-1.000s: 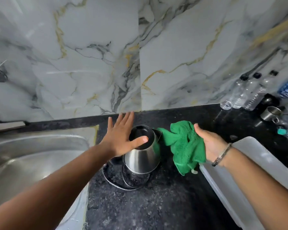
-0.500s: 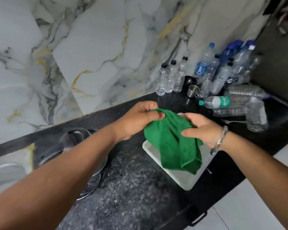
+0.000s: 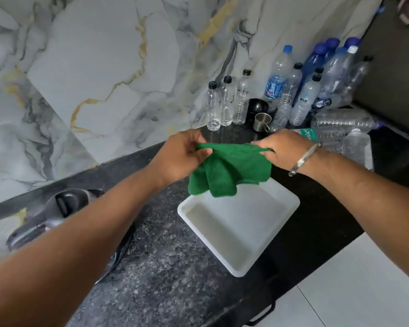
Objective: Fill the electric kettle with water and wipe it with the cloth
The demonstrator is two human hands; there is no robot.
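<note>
I hold a green cloth (image 3: 229, 171) stretched between both hands above a white tray (image 3: 241, 223). My left hand (image 3: 182, 156) pinches its left edge and my right hand (image 3: 281, 149) pinches its right edge, so the cloth hangs down in folds. The steel electric kettle (image 3: 64, 206) with its black lid stands at the left on the dark counter, mostly hidden behind my left forearm. Neither hand touches the kettle.
Many plastic water bottles (image 3: 281, 86) stand and lie at the back right by the marble wall, with a small steel cup (image 3: 261, 122) among them. The dark granite counter (image 3: 165, 267) ends at the lower right above a white tiled floor (image 3: 364, 284).
My left hand left the kettle's top and took hold of the cloth. Both hands moved right over the tray and pulled the cloth wider apart. The view swung right.
</note>
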